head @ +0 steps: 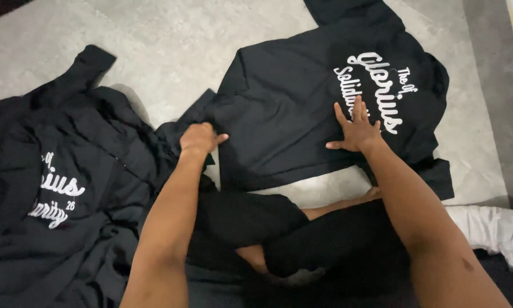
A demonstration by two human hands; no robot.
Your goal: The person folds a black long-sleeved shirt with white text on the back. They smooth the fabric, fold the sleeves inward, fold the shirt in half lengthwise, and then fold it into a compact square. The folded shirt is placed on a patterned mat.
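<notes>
A black cotton shirt with white script lettering (pixel 302 108) lies spread flat on the pale grey floor (pixel 171 45), straight ahead of the person, its long axis running away and to the right. The left hand (pixel 199 138) is closed on the shirt's near-left edge, while the right hand (pixel 356 128) presses open-palmed, fingers spread, on the lettering (so both already touch it). A heap of similar black shirts (pixel 57 188) sits just left; no containers are in view.
</notes>
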